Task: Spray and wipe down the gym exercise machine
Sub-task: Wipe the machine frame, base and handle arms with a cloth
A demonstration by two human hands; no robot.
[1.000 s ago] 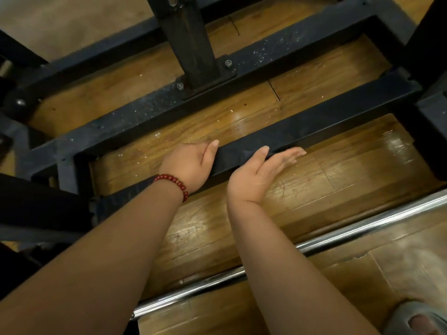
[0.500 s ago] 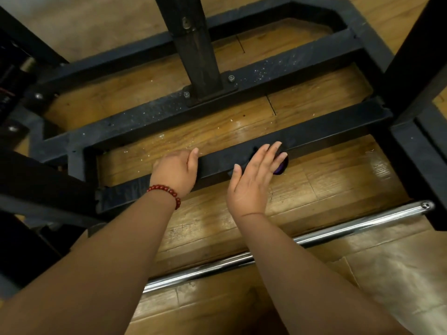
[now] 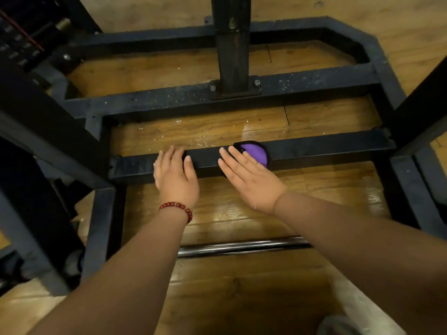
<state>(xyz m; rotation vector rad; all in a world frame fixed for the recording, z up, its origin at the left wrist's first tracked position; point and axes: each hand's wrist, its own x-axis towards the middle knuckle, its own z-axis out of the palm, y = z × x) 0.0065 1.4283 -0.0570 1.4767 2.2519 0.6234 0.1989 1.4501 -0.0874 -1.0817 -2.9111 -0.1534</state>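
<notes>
Your left hand (image 3: pixel 175 175), the one with the red beaded bracelet (image 3: pixel 177 209) at its wrist, lies palm down on the near black metal crossbar (image 3: pixel 326 147) of the gym machine's base frame; its fingers stretch loosely across the top of the bar to the far edge, the thumb rests on the top face, and it has nothing in its hold. Your right hand (image 3: pixel 249 177) is just to its right on the same bar, flat and spread, with straight fingers pressing down on a round purple wiping pad with a black rim (image 3: pixel 256 153). The pad sits on top of the crossbar, partly under your fingertips, its purple face showing beyond them on the right. Past this bar lies a second black crossbar speckled with white flecks (image 3: pixel 169 97), and a dark square upright post (image 3: pixel 233 52) stands bolted to it on a small base plate. The glossy wooden plank floor (image 3: pixel 242 213) shows between the frame members, with more pale flecks scattered on the strip between the two bars. Nearer to you, a chrome round bar (image 3: pixel 242 247) runs across above the floor, passing under both your forearms
</notes>
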